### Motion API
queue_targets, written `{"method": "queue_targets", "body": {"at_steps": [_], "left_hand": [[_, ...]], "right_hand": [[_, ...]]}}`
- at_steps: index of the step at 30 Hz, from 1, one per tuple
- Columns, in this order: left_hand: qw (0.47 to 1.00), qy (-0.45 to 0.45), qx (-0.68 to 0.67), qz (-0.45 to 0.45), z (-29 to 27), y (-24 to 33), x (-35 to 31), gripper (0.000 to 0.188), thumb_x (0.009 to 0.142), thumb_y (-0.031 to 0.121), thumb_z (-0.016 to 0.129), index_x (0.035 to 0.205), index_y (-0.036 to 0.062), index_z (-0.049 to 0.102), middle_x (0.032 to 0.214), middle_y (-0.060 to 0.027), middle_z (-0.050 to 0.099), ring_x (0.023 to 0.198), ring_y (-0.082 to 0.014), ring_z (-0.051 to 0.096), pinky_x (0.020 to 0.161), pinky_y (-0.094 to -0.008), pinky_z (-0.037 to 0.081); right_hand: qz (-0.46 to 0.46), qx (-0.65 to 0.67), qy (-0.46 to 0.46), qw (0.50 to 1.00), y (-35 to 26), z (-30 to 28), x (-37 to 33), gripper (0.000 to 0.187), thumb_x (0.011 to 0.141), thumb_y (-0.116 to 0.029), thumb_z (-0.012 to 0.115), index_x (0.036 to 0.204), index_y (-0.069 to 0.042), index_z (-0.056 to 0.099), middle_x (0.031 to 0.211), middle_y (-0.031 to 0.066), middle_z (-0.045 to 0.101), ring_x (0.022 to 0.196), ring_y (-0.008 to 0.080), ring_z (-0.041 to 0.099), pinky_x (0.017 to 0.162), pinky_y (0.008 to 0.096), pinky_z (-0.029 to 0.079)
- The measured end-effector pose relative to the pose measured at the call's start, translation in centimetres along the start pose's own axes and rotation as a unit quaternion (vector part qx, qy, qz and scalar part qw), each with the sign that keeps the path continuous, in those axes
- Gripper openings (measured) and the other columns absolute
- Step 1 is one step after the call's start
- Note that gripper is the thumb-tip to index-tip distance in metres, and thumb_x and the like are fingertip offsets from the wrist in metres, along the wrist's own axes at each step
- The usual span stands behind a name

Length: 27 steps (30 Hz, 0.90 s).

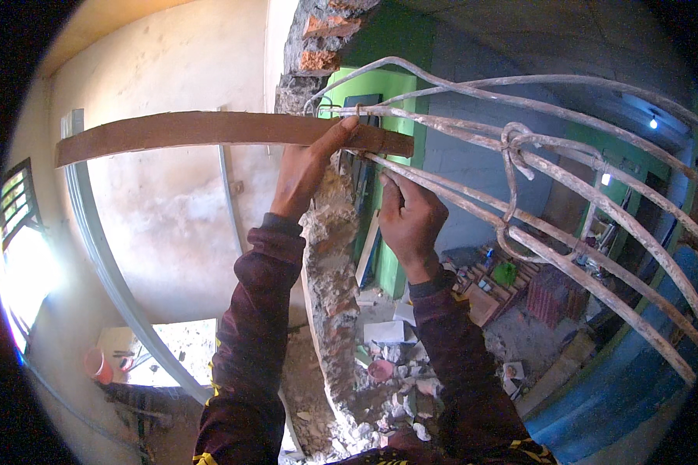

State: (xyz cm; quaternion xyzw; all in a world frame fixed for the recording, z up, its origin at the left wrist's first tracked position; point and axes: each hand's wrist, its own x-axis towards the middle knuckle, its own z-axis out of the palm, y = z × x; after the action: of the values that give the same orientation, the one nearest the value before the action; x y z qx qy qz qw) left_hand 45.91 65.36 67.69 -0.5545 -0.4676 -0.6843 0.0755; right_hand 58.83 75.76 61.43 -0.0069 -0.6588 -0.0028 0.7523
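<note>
A long brown wooden board (186, 130) lies across the top of a broken brick wall edge, its right end overlapping the tips of several steel reinforcing bars (597, 203). My left hand (306, 177) grips the board near that end, thumb up on its face. Just below the bars, my right hand (416, 221) is closed with thumb and fingertips together; whatever they pinch is too small to make out. A bent steel stirrup (509, 180) rings the bars farther right. A thin wire loop (359, 116) shows by the board's upper edge.
The jagged brick wall (329, 267) runs down between my forearms to rubble (407, 395) on the floor. At left stand pale metal channels (108, 248), a table with tools (159, 376) and a pink bucket (98, 364). A lit bulb (653, 123) hangs in the right-hand room.
</note>
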Motion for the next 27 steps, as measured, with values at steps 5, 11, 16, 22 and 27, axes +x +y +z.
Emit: {"method": "queue_targets", "body": {"at_steps": [5, 11, 16, 22, 27], "left_hand": [[0.998, 0.027, -0.052, 0.014, 0.6, -0.5, 0.1, 0.048, 0.089, 0.043, 0.067, 0.111, -0.0002, 0.07, 0.103, -0.0088, 0.07, 0.095, -0.0146, 0.063, 0.08, -0.0289, 0.046], [0.992, 0.056, -0.109, 0.027, 1.2, -1.0, 0.6, 0.05, 0.086, 0.036, 0.075, 0.109, -0.007, 0.065, 0.1, -0.0119, 0.068, 0.094, -0.0178, 0.062, 0.086, -0.0308, 0.048], [0.995, 0.035, -0.095, 0.014, 0.8, -1.1, 0.4, 0.052, 0.086, 0.038, 0.074, 0.111, -0.007, 0.065, 0.101, -0.0111, 0.068, 0.094, -0.0172, 0.062, 0.085, -0.0305, 0.048], [0.997, 0.009, -0.08, 0.016, 0.3, -1.4, 0.4, 0.072, 0.085, 0.053, 0.07, 0.128, -0.004, 0.059, 0.106, -0.0095, 0.065, 0.087, -0.0144, 0.057, 0.071, -0.0272, 0.045], [0.998, -0.016, -0.061, -0.029, -0.7, -1.2, 0.2, 0.07, 0.085, 0.054, 0.071, 0.128, -0.0003, 0.06, 0.097, -0.0031, 0.063, 0.08, -0.01, 0.053, 0.065, -0.0252, 0.043]], "right_hand": [[-0.035, -0.012, 0.025, 0.999, -0.7, -0.1, 0.1, 0.022, 0.086, -0.007, 0.067, 0.107, -0.006, 0.071, 0.084, 0.0154, 0.071, 0.074, 0.0315, 0.069, 0.065, 0.0355, 0.052], [0.073, -0.044, -0.066, 0.994, -2.6, -0.5, -0.2, 0.047, 0.088, -0.004, 0.06, 0.135, -0.008, 0.057, 0.1, 0.0189, 0.071, 0.082, 0.0326, 0.071, 0.07, 0.0377, 0.054], [-0.008, -0.016, -0.054, 0.998, -1.8, -0.7, 1.4, 0.051, 0.087, -0.001, 0.055, 0.138, -0.01, 0.054, 0.124, 0.0227, 0.063, 0.104, 0.0359, 0.067, 0.084, 0.04, 0.054], [0.012, 0.016, -0.082, 0.996, -2.2, -0.5, 2.5, 0.051, 0.087, 0.003, 0.054, 0.137, -0.01, 0.055, 0.124, 0.0231, 0.063, 0.109, 0.038, 0.064, 0.087, 0.0416, 0.053], [0.025, 0.006, -0.119, 0.993, -2.4, -0.8, 2.5, 0.049, 0.087, 0.003, 0.055, 0.134, -0.009, 0.057, 0.111, 0.0236, 0.066, 0.099, 0.0406, 0.066, 0.081, 0.0445, 0.052]]}}
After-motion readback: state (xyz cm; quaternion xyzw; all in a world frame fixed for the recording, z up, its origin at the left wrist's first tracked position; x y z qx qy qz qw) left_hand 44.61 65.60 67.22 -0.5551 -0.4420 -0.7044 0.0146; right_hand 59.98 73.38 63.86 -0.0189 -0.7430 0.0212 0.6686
